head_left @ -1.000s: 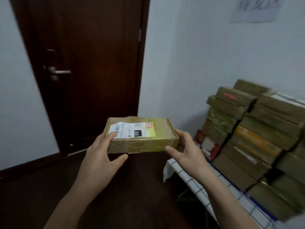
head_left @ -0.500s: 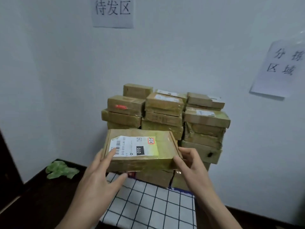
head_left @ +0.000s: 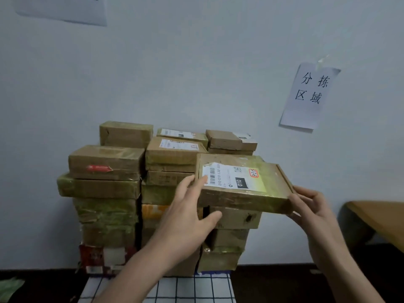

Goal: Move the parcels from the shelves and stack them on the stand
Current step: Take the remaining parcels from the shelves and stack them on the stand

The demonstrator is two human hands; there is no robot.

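I hold a flat brown cardboard parcel with a white barcode label on top, level, over the right column of the pile. My left hand grips its left end, thumb underneath. My right hand grips its right end. Whether the parcel rests on the box below or hangs just above it I cannot tell. The pile of parcels stands against the wall in three columns on a stand covered with a white cloth with a dark grid.
A paper sign hangs on the wall to the right, and another paper sign at the top left. A wooden table edge juts in at the right. Something green lies on the dark floor at the lower left.
The view swung from the door to the pile and came closer. The parcel in both hands moved forward and right, from in front of the pile to the top of its right column.
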